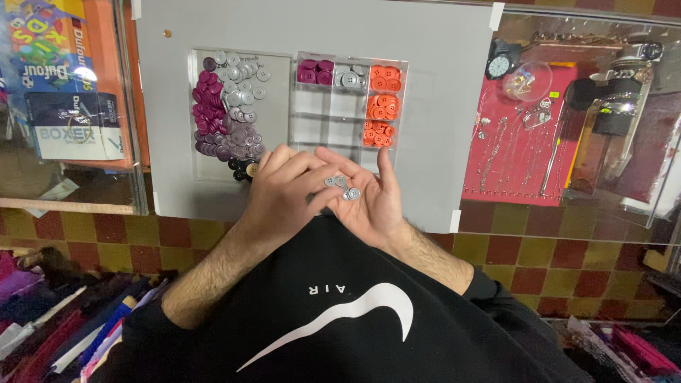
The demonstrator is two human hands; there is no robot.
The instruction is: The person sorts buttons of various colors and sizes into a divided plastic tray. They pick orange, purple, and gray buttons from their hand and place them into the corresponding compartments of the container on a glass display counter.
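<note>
Two clear containers lie side by side on the grey sheet (440, 106) in our single head view. The left one, a shallow open tray (280, 113), holds a loose heap: magenta buttons (208, 99) along its left side, grey buttons (241, 81) piled above and to the right, dull purple buttons (234, 142) toward the bottom, and a few black buttons (245, 168) at its lower edge, just beside our left hand.

The right one is a divided box (351, 106) with three columns of compartments. Its top-left compartment holds magenta buttons, the top-middle a few grey ones, and the whole right column is filled with orange buttons (381, 103) — three compartments of them. The middle and left compartments lower down look bare (the clear walls make it hard to be sure).

Our right hand (372, 198) lies palm up below the box, fingers spread apart and slightly curled, cradling a small cluster of grey four-hole buttons (342, 187) on the palm. Our left hand (284, 195) rests palm down beside it, its fingers drawn together, the tips reaching over onto the right palm and touching the cluster — whether they pinch a button we cannot tell.

Beyond the sheet on the right, under glass, a red display board (514, 142) carries thin chains, with a small clock (500, 65) above it.
</note>
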